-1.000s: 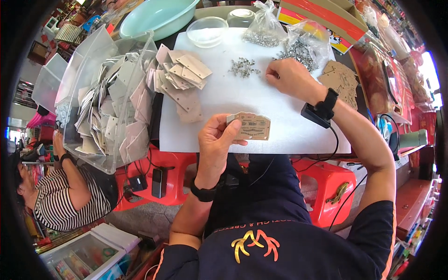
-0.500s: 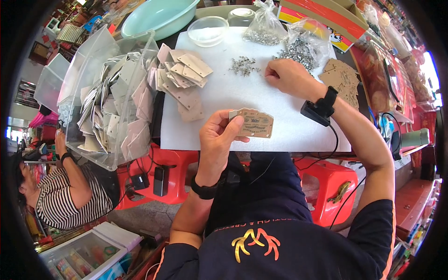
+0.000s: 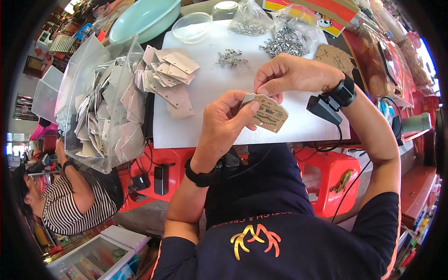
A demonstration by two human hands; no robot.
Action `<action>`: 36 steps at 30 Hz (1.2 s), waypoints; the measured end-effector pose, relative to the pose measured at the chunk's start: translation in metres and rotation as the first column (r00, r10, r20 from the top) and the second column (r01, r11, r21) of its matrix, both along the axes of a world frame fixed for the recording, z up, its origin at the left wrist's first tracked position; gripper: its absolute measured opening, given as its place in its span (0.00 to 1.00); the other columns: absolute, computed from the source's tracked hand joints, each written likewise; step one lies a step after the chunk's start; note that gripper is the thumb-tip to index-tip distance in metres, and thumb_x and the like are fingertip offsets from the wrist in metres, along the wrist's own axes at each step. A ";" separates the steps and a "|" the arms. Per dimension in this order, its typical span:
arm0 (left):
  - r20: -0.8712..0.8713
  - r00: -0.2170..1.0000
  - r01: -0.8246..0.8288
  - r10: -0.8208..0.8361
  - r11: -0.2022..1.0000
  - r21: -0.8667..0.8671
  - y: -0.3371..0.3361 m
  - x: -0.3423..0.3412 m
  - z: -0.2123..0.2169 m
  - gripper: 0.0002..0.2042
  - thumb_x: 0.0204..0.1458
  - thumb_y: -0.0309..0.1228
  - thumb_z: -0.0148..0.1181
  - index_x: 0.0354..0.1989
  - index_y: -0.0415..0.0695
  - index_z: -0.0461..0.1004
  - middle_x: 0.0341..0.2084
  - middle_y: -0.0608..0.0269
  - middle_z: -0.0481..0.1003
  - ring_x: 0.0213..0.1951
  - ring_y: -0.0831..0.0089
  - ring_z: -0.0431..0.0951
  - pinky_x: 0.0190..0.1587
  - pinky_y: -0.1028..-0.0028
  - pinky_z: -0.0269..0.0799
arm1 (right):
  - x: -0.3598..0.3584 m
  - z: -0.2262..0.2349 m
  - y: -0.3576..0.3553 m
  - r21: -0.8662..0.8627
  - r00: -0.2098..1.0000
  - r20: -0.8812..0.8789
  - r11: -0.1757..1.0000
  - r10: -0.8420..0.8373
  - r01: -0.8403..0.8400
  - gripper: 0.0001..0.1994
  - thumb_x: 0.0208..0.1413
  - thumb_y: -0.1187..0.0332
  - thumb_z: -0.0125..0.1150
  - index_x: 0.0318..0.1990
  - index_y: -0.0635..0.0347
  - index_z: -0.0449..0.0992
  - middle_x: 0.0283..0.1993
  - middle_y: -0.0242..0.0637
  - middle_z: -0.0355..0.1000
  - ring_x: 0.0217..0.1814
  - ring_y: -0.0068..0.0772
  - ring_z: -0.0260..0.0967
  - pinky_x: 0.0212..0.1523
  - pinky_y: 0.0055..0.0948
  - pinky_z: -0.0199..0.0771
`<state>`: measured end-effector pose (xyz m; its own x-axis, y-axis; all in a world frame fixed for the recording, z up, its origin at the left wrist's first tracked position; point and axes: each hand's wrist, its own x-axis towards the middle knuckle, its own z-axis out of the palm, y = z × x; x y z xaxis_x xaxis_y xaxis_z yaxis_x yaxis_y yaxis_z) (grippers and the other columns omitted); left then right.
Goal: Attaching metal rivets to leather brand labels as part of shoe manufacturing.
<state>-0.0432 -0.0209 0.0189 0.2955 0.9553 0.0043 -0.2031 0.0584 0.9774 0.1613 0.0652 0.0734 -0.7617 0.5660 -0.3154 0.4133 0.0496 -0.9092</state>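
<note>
My left hand (image 3: 219,120) pinches a tan printed card (image 3: 269,114) with a scalloped top edge and small holes, tilted above the near part of the white sheet (image 3: 186,130). At the card's upper edge, the thumb and fingers of my right hand (image 3: 296,74) are pinched together; anything small between them is hidden. Beyond my hands lies a small heap of shiny metal pieces (image 3: 231,59). A bigger heap of similar pieces (image 3: 285,42) spills from a clear plastic bag (image 3: 302,23). Pale blank-sided cards (image 3: 170,74) lie in a loose pile to the left.
A clear plastic bin (image 3: 100,156) full of pale cards stands left. Brown cards (image 3: 337,57) lie at the right. Behind are a mint basin (image 3: 144,23), a round clear tub (image 3: 191,29) and another bag (image 3: 252,18). Someone in a striped shirt (image 3: 81,203) sits at the left.
My right hand has come from beside the small metal heap to the card's top edge. My left hand has tilted the card, its right side now lower. The whole view has shifted slightly.
</note>
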 end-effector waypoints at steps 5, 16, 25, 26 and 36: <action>-0.040 0.999 0.035 -0.033 0.999 0.029 0.001 0.005 0.002 0.09 0.56 0.26 0.59 0.41 0.32 0.74 0.28 0.59 0.79 0.29 0.82 0.77 0.29 0.81 0.75 | 0.008 0.004 0.001 -0.094 1.000 -0.004 0.996 0.005 -0.005 0.11 0.58 0.65 0.60 0.39 0.67 0.78 0.31 0.31 0.76 0.32 0.18 0.72 0.35 0.21 0.75; -0.102 0.994 0.053 -0.045 0.996 0.076 0.002 0.006 0.003 0.06 0.55 0.23 0.60 0.36 0.32 0.73 0.26 0.61 0.78 0.27 0.85 0.75 0.27 0.82 0.74 | 0.011 0.002 0.000 -0.196 0.999 0.009 0.980 0.049 -0.046 0.13 0.56 0.62 0.61 0.41 0.64 0.78 0.36 0.34 0.76 0.38 0.23 0.74 0.44 0.24 0.77; -0.249 0.968 0.016 0.041 0.974 0.224 0.001 0.011 -0.006 0.05 0.53 0.24 0.61 0.32 0.34 0.73 0.16 0.62 0.75 0.20 0.86 0.72 0.21 0.80 0.67 | 0.013 -0.003 -0.011 -0.406 0.986 0.014 0.900 -0.166 0.157 0.10 0.55 0.67 0.61 0.38 0.67 0.77 0.34 0.32 0.75 0.36 0.21 0.73 0.40 0.22 0.76; -0.258 0.965 0.013 0.053 0.969 0.245 0.001 0.011 -0.006 0.06 0.53 0.25 0.61 0.32 0.35 0.73 0.15 0.62 0.74 0.19 0.86 0.72 0.20 0.80 0.66 | 0.013 -0.003 -0.011 -0.406 0.987 0.015 0.901 -0.163 0.155 0.10 0.54 0.68 0.60 0.37 0.67 0.77 0.34 0.32 0.75 0.36 0.22 0.74 0.40 0.23 0.76; -0.401 0.916 0.073 0.027 0.970 0.232 -0.001 0.011 0.000 0.06 0.55 0.23 0.60 0.37 0.34 0.74 0.27 0.61 0.79 0.26 0.85 0.75 0.29 0.83 0.73 | 0.018 0.002 -0.020 -0.210 0.987 -0.030 0.967 -0.156 0.146 0.10 0.55 0.68 0.58 0.38 0.68 0.78 0.34 0.31 0.76 0.36 0.19 0.73 0.39 0.23 0.76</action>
<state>-0.0322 -0.0217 0.0192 0.3419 0.9336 0.1074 0.2041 -0.1853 0.9612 0.1789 0.0457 0.0751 -0.6890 0.6017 -0.4041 0.3589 -0.2012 -0.9115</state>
